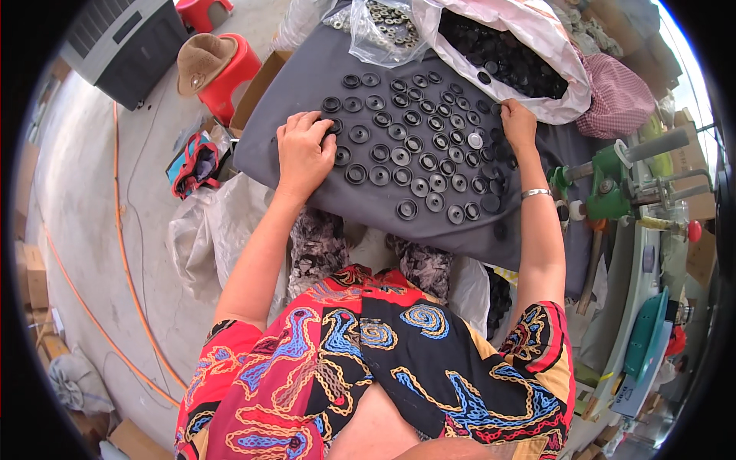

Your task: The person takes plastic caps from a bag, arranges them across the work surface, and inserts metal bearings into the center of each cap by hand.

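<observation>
Many round black plastic caps [412,118] with raised rims lie spread in loose rows on a grey cloth-covered surface [295,84]. At the left side of the spread, my left hand [303,153] pinches one black cap [335,126] between thumb and fingers, low over the cloth. My right hand [518,124] is at the right edge of the spread, fingers closed and fingertips down beside several dark caps. Whatever its fingertips hold is hidden. One cap [475,141] near the middle right looks lighter grey than the others.
Behind the spread lies an open white sack [571,107] full of black caps. A clear bag [387,54] of small pale parts is beside it. A green metal machine [609,184] stands close at right. On the left are a red stool [230,80] with a hat and a grey bin [126,50].
</observation>
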Available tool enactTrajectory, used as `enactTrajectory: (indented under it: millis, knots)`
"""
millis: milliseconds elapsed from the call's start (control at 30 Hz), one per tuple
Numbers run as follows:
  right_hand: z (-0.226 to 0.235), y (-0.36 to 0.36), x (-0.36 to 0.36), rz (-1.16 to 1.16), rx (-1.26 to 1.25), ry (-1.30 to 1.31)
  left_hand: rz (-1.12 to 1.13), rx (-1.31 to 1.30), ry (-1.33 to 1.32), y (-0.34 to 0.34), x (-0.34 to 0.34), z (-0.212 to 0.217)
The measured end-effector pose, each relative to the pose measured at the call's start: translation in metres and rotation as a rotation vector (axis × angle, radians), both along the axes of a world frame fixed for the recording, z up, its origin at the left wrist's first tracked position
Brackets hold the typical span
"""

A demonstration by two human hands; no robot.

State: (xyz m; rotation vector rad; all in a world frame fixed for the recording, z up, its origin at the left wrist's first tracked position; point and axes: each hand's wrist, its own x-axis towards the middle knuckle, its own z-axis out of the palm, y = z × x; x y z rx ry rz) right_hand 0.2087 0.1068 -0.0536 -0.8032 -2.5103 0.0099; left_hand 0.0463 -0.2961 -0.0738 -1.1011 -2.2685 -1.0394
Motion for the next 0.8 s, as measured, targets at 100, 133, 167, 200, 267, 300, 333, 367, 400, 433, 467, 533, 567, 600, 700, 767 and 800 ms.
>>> enactTrajectory:
  millis: [100, 133, 167, 200, 267, 300, 333, 367, 400, 433, 467, 533, 567, 600, 700, 767, 800]
  knots:
    - [-0.007, 0.009, 0.003, 0.015, -0.009, -0.079, -0.005, 0.003, 0.001, 0.0, 0.0, 0.0]
    - [-0.006, 0.006, 0.002, 0.02, -0.01, -0.08, 0.005, -0.008, 0.005, -0.001, -0.001, -0.001]
    - [-0.006, 0.003, 0.003, 0.027, 0.111, -0.098, 0.01, -0.009, 0.005, -0.002, -0.001, -0.001]
    - [-0.004, 0.001, 0.001, 0.034, 0.232, -0.115, 0.005, -0.005, -0.001, -0.003, -0.001, 0.0]
    - [0.001, -0.002, -0.006, 0.007, 0.222, -0.111, -0.001, 0.002, -0.005, -0.002, -0.001, 0.001]
    - [0.003, -0.004, -0.01, -0.022, 0.21, -0.107, 0.002, -0.004, -0.011, -0.002, -0.001, 0.001]
    - [0.006, -0.004, -0.014, -0.022, 0.211, -0.107, 0.001, -0.011, -0.017, -0.002, -0.001, 0.001]
    - [0.009, -0.002, -0.021, 0.038, 0.189, -0.023, 0.001, -0.01, -0.015, -0.002, 0.0, 0.001]
    - [0.012, -0.002, -0.027, 0.098, 0.167, 0.061, 0.005, -0.005, -0.017, -0.002, 0.001, 0.001]
    - [0.015, -0.006, -0.035, 0.098, 0.165, 0.064, 0.006, -0.001, -0.018, -0.002, 0.001, 0.002]
    - [0.018, -0.013, -0.045, 0.103, 0.175, 0.043, 0.009, -0.001, -0.013, -0.003, 0.0, 0.001]
    - [0.017, -0.015, -0.061, 0.07, 0.177, -0.053, 0.007, -0.002, -0.022, -0.004, 0.001, 0.001]
    - [0.015, -0.01, -0.067, 0.073, 0.178, -0.047, 0.01, -0.001, -0.016, -0.004, 0.002, 0.002]
    - [0.015, -0.006, -0.07, 0.037, 0.107, -0.124, -0.002, 0.004, -0.011, -0.003, 0.003, 0.003]
    - [0.018, 0.005, -0.073, 0.004, 0.024, -0.203, -0.01, 0.008, -0.006, -0.002, 0.003, 0.002]
    - [0.022, 0.012, -0.069, 0.109, -0.065, -0.086, -0.003, 0.005, 0.007, -0.001, 0.002, 0.004]
    - [0.023, 0.015, -0.063, 0.115, -0.053, 0.012, -0.01, 0.005, 0.002, -0.001, 0.002, 0.004]
